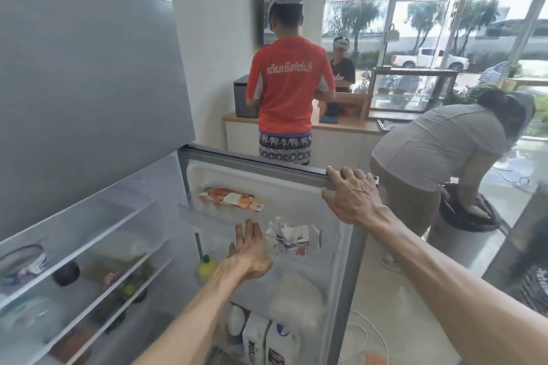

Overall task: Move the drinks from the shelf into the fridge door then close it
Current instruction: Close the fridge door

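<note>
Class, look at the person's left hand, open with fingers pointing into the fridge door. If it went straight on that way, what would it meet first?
Probably the clear upper door bin just beyond the left hand, below the flat orange packet. Depth is unclear.

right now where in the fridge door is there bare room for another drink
Top door bin: bare at its left end, beside the flat orange packet. Middle bin: open stretch behind the left hand, between the yellow squeeze bottle and the crumpled carton. Bottom bin is crowded with cartons. The right hand holds the door's top edge.
</note>
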